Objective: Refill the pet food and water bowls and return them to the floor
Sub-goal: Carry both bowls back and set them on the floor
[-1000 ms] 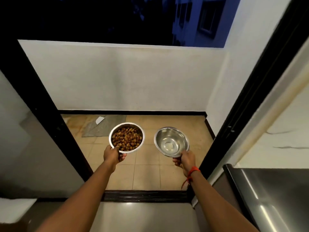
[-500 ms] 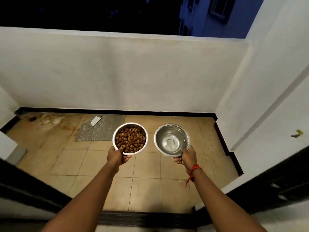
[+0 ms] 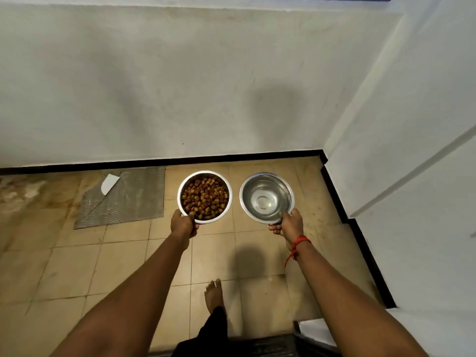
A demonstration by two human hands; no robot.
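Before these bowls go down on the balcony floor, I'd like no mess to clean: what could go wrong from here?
1. The water bowl hangs from the right hand by a grip on the near rim only; a tilt while lowering could slop water out.
2. The food bowl is heaped with kibble and the left hand also holds just one edge, so pieces might roll out.
3. A bare foot steps on tiles; spilled water there could be slippery.

One head-worn camera looks steeply down and forward over both outstretched arms at the tiled floor [image 3: 64, 266] and wall [image 3: 180, 86].
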